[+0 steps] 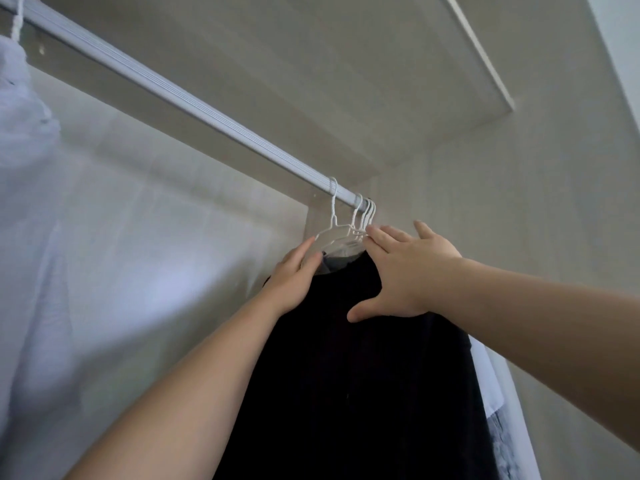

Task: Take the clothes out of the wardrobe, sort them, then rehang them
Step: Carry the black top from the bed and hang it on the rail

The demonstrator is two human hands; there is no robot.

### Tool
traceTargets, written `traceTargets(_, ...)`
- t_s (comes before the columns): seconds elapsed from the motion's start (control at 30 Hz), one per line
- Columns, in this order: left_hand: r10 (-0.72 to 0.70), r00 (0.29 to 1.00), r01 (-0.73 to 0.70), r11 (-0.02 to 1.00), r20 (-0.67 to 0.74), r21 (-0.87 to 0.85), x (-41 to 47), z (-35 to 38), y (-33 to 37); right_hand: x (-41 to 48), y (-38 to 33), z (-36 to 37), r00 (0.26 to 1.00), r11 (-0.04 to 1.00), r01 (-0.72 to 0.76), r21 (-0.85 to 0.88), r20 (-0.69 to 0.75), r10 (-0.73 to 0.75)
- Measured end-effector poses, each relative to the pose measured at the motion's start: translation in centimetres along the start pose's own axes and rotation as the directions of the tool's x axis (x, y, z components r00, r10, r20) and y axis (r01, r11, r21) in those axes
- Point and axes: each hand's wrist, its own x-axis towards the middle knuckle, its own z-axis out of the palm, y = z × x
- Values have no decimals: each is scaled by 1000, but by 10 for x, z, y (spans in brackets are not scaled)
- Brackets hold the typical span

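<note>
A white rail (194, 102) runs from upper left down to the right wall of the wardrobe. Several white wire hangers (360, 216) bunch at its right end. A black garment (346, 375) hangs from the front hanger (334, 230). My left hand (294, 278) rests flat on the garment's left shoulder, fingertips against the hanger's left arm. My right hand (405, 271) lies spread over the right shoulder, fingertips touching the bunched hanger necks. Neither hand is closed around anything. A white garment (498, 403) with a grey print hangs behind the black one.
A pale blue-white garment (24, 168) hangs at the far left of the rail. The stretch of rail between it and the bunched hangers carries nothing. The wardrobe's back wall (156, 254) and right side wall (519, 202) close in the space; a shelf underside (311, 46) is overhead.
</note>
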Motion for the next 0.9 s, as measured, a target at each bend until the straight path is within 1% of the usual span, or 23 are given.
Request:
traceTargets(0.17,-59,998,59,996,2,70,16,37,-10,7,15,30,999,999,-32,20,26,31)
traceTargets(0.27,-65,998,64,991,8,120,21,54,-15,10,20,41,999,999,-39,35,24,38)
traceTargets(0.37,-78,997,78,992,-1,95,25,65,-18,13,22,48,999,998,-42,49,2,42)
traceTargets(0.47,-95,996,95,992,-5,88,25,70,-13,15,23,52,999,997,-51,59,-10,52)
traceTargets(0.63,-211,977,206,970,27,133,16,53,10,9,22,52,997,997,-68,48,-18,69)
traceTargets(0.7,-201,979,195,973,34,124,8,43,23,0,20,52,996,995,-76,62,-40,79)
traceTargets(0.8,-166,985,159,979,45,127,-12,31,42,-22,20,47,994,985,-75,156,-65,86)
traceTargets(0.87,-103,994,98,985,29,139,-26,31,51,-36,24,44,989,971,-85,223,-97,109)
traceTargets(0.9,-44,999,41,987,13,156,-35,32,58,-47,27,41,984,965,-83,249,-135,119)
